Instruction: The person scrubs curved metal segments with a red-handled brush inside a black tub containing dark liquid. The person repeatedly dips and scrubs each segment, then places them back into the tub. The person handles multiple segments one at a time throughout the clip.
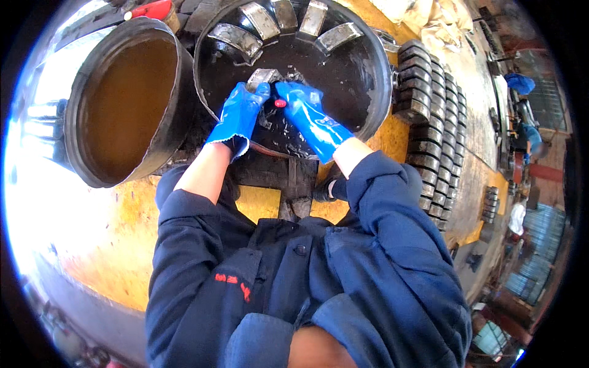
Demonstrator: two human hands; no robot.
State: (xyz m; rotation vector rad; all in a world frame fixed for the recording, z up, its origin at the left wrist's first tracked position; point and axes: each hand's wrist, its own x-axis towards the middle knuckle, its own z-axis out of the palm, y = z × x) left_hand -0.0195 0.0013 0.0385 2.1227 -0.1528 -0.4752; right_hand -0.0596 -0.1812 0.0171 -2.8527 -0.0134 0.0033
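Note:
Both my hands are in blue rubber gloves over a large round black tub [385, 80] with a dark wet inside. My left hand [238, 113] grips a grey curved metal block [264, 78] at its near side. Close beside it, my right hand [307, 116] is closed around a small tool with a red end [280, 103]; the rest of that tool is hidden by the glove. Pale scraps lie in the tub below my hands. Several similar wet metal blocks [260, 21] line the tub's far side.
Left of the tub stands a dark bucket [178, 116] holding brown liquid. Tall rows of stacked dark metal blocks [423, 144] rise along the right. A red container [150, 10] sits behind the bucket. Yellow flooring [126, 239] shows below, and pale cloth [438, 24] lies at the far right.

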